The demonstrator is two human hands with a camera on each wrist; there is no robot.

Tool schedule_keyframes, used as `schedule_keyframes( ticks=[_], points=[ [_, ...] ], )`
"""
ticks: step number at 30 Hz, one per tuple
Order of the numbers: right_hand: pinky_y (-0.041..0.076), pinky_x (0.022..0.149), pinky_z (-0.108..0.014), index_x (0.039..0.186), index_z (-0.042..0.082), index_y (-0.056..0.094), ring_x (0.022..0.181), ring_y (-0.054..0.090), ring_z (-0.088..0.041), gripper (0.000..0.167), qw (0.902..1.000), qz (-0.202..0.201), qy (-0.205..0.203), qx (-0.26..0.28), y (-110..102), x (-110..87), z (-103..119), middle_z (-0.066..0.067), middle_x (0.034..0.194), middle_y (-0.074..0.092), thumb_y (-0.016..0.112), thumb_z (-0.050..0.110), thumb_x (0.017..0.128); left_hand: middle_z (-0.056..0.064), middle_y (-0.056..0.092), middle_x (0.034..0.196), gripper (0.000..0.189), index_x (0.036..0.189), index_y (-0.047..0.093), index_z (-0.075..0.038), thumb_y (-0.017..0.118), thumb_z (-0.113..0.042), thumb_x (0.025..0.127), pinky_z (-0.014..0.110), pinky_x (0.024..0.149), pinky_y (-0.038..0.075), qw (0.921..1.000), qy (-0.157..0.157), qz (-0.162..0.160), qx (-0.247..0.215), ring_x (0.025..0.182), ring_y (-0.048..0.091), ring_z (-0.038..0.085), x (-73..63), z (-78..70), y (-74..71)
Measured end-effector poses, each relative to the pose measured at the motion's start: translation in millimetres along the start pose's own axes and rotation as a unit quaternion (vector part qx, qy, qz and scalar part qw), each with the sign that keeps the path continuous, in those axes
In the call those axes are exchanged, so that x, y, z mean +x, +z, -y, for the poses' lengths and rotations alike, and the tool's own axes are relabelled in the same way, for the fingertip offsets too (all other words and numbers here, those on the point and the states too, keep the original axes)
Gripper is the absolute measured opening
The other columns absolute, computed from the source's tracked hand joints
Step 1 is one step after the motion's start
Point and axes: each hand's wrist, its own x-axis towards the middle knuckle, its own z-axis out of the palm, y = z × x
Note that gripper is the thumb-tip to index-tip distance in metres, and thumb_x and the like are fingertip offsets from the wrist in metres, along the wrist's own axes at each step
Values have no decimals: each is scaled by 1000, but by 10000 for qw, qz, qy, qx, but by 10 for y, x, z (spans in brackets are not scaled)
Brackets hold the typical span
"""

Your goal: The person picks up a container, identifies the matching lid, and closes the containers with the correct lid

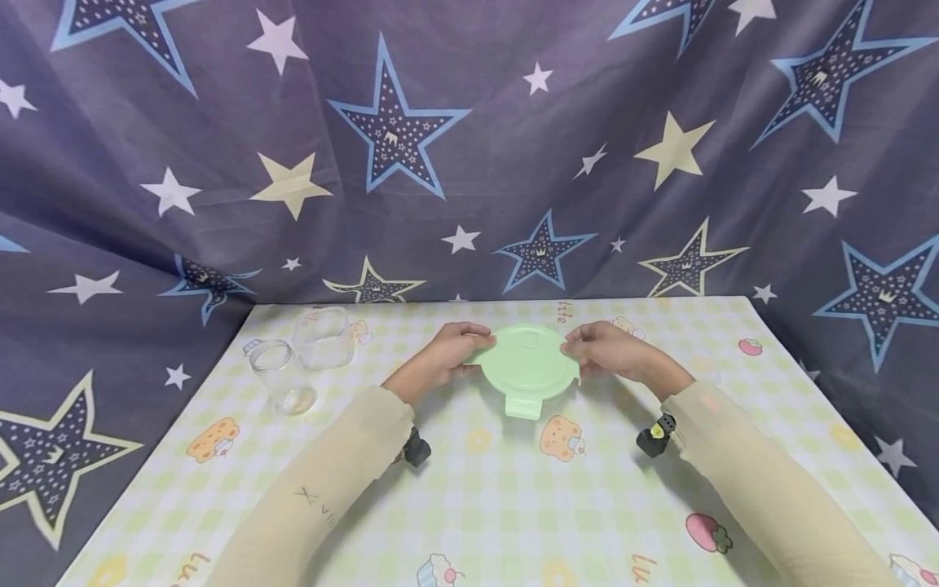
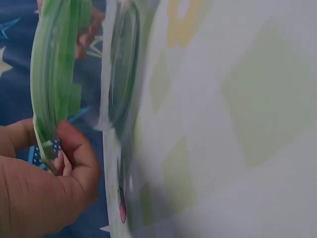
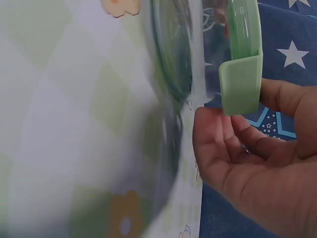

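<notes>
A light green round lid (image 1: 530,367) with side flaps lies over a clear round container (image 2: 124,64) at the back middle of the table. Whether the lid is seated on the rim, I cannot tell. On the lid's left side, my left hand (image 1: 456,352) pinches a flap, thumb above and fingers below. At the opposite side my right hand (image 1: 614,350) holds the lid's edge, its thumb on the rim and its curled fingers beneath. A flap (image 3: 240,84) hangs down beside those fingers in the right wrist view. Another flap (image 1: 523,407) faces the near side.
Left of the hands stands a clear cylindrical jar (image 1: 282,377). Just behind it is a clear, squarish container (image 1: 324,338). A checked, patterned cloth (image 1: 477,505) covers the table, and a starry curtain (image 1: 469,163) hangs behind it.
</notes>
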Motion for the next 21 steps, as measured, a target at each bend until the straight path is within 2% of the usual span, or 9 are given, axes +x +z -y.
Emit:
schedule_keyframes(
  ticks=[4, 7, 10, 13, 14, 16, 19, 21],
  points=[
    [57, 81, -40, 128, -10, 58, 80, 60, -21, 37, 9988, -257, -125, -386, 14, 59, 35, -10, 100, 66, 61, 18, 103, 13, 61, 119, 56, 146, 47, -3, 71, -16, 97, 24, 72, 58, 9984, -223, 13, -512, 89, 63, 20, -140, 47, 14],
    [57, 84, -38, 128, -9, 60, 85, 62, -20, 36, 9979, -372, -175, -500, 32, 105, 63, -14, 108, 68, 60, 18, 104, 10, 63, 109, 60, 148, 42, -1, 71, -16, 97, 22, 71, 59, 9961, -310, 29, -829, 83, 63, 17, -242, 82, 46],
    [57, 86, -33, 126, -9, 62, 92, 63, -18, 34, 9972, -462, -170, -568, 46, 150, 82, -16, 115, 67, 59, 18, 105, 8, 64, 100, 72, 155, 30, 0, 70, -16, 97, 21, 71, 59, 9932, -320, 64, -1117, 77, 60, 14, -335, 117, 85],
    [56, 85, -29, 123, -7, 64, 96, 61, -18, 31, 9966, -522, -125, -621, 51, 185, 106, -16, 117, 65, 59, 17, 105, 5, 62, 97, 79, 159, 22, 0, 69, -15, 97, 20, 72, 59, 9891, -360, 51, -1429, 74, 57, 11, -423, 137, 126],
    [55, 84, -27, 122, -6, 65, 96, 60, -18, 30, 9965, -529, -109, -639, 52, 191, 117, -15, 116, 65, 59, 17, 105, 5, 62, 97, 76, 158, 25, 1, 68, -14, 98, 20, 73, 59, 9874, -384, 52, -1531, 74, 56, 11, -444, 143, 137],
    [54, 83, -26, 120, -5, 66, 95, 58, -17, 27, 9966, -529, -62, -622, 52, 206, 138, -12, 114, 64, 59, 16, 104, 6, 63, 98, 62, 150, 39, 4, 67, -15, 99, 20, 73, 59, 9850, -417, 36, -1676, 73, 56, 10, -477, 152, 158],
    [53, 77, -24, 117, -5, 66, 90, 56, -16, 24, 9975, -477, -10, -521, 51, 225, 164, -9, 108, 63, 60, 15, 104, 7, 64, 97, 38, 131, 56, 6, 65, -15, 100, 20, 75, 59, 9815, -475, -2, -1856, 72, 56, 10, -501, 166, 178],
    [52, 73, -24, 116, -5, 65, 86, 56, -14, 24, 9981, -415, 5, -447, 54, 239, 174, -7, 103, 62, 60, 15, 104, 8, 65, 94, 27, 119, 60, 5, 64, -15, 101, 21, 74, 60, 9806, -459, -46, -1905, 72, 56, 10, -506, 177, 185]
  ],
)
